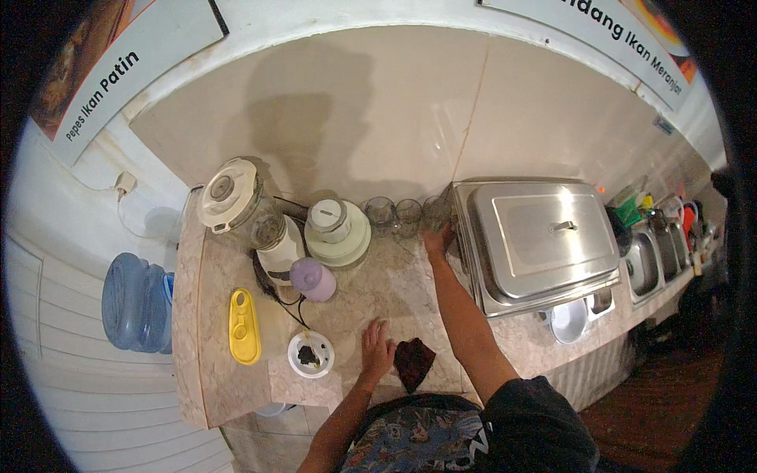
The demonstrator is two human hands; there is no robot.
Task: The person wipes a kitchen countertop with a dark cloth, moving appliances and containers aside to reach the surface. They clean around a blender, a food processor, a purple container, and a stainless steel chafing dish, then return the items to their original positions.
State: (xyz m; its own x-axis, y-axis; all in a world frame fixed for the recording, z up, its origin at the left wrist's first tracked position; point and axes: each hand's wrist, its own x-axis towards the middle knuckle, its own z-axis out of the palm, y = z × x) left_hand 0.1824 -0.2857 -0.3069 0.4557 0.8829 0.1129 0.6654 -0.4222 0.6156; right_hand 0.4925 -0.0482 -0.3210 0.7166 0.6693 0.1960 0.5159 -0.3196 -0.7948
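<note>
My right hand [438,241] reaches to the back of the counter, its fingers around the lower part of a clear drinking glass [436,208] beside the steel chafing dish [541,236]. Two more clear glasses, a middle one [408,211] and a left one [380,211], stand in line with it against the wall. My left hand [377,349] rests on the marble-patterned counter [378,284] near its front edge, holding nothing. Just right of that hand lies a crumpled dark red cloth [414,363].
Left of the glasses stand a pale green appliance with a white top [337,233], a blender [242,207] and a lilac lidded container [313,279]. A yellow plastic lid [244,326] and a white ashtray-like dish [310,355] lie nearer. Sinks [644,263] are far right.
</note>
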